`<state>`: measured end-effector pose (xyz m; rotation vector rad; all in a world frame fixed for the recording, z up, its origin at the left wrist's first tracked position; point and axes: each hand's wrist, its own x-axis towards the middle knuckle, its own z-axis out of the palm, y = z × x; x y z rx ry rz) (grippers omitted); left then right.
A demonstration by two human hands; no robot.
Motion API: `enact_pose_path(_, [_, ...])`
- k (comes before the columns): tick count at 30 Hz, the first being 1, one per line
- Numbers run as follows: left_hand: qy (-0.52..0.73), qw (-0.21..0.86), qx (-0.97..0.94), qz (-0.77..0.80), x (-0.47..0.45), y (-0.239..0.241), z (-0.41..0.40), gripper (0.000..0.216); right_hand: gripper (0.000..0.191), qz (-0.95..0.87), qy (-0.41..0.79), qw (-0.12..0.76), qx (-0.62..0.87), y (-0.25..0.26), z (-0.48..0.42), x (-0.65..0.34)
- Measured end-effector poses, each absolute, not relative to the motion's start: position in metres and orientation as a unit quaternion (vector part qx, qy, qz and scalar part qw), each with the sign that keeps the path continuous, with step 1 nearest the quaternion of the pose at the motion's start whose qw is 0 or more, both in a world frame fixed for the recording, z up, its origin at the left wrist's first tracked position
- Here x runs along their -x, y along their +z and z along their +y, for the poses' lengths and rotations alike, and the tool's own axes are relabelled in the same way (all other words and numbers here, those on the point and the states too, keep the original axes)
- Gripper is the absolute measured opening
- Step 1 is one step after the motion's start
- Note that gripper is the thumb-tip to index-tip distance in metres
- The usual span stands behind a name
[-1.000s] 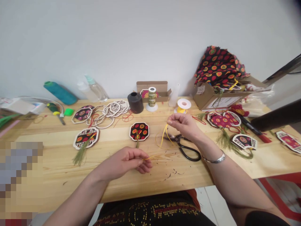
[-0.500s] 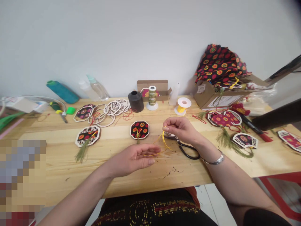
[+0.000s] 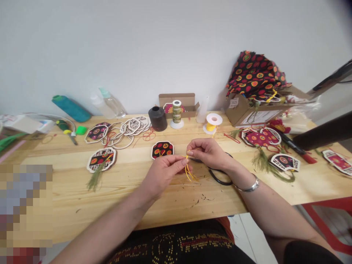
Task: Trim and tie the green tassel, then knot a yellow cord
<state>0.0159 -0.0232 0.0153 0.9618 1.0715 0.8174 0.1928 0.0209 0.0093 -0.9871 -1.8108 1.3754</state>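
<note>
Yellow cord hangs in several loose strands between my two hands, above the wooden table. My left hand pinches the cord between thumb and fingers. Just above it, my right hand has its fingertips closed on the upper part of the same cord. Behind my left hand lies a dark floral ornament with a pale wooden rim, its lower part hidden by the hand. Black-handled scissors rest under my right hand, which covers their blades.
At the back stand a spool of yellow cord, a patterned spool and a black cone. Fretwork frames and a tasselled ornament lie left. A cardboard box with floral fabric and more ornaments are right.
My left hand has moved up and right from beneath the strands, and its open fingers have closed on the cord beside my right fingertips. My right hand still holds the cord.
</note>
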Motion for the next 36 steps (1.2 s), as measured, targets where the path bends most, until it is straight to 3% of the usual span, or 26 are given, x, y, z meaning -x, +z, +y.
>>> enact_pose_path(22, [0.38, 0.736, -0.368, 0.423, -0.008, 0.004, -0.018, 0.022, 0.02, -0.707, 0.515, 0.314, 0.368, 0.008, 0.025, -0.193])
enact_pose_path(36, [0.346, 0.661, -0.478, 0.463, -0.007, 0.005, -0.019, 0.018, 0.02, -0.697, 0.532, 0.306, 0.37, 0.009, 0.025, -0.194])
